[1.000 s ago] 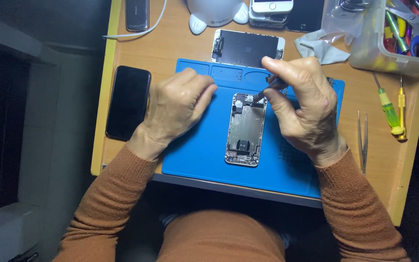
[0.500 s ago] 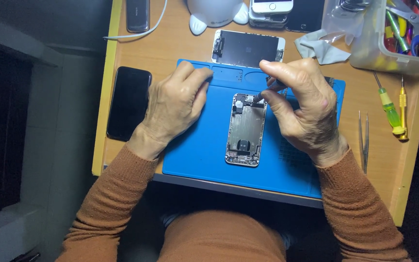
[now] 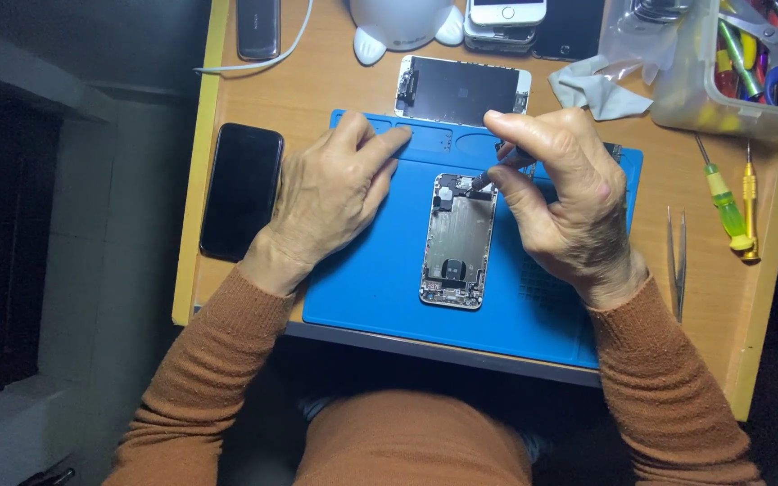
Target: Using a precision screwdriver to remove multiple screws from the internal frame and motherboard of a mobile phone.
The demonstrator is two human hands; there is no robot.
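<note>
a wooden desk (image 3: 335,94) bears a blue mat (image 3: 371,279); left hand (image 3: 330,193) flat, released, right hand (image 3: 565,202) grip grasping a thin tool (image 3: 497,171).

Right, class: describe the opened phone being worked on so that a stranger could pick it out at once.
Find the blue work mat on the wooden desk. In its middle lies the opened phone body, between the left hand and the right hand. Unlike the black phone left of the mat and the detached screen above it, it shows bare metal insides.
</note>
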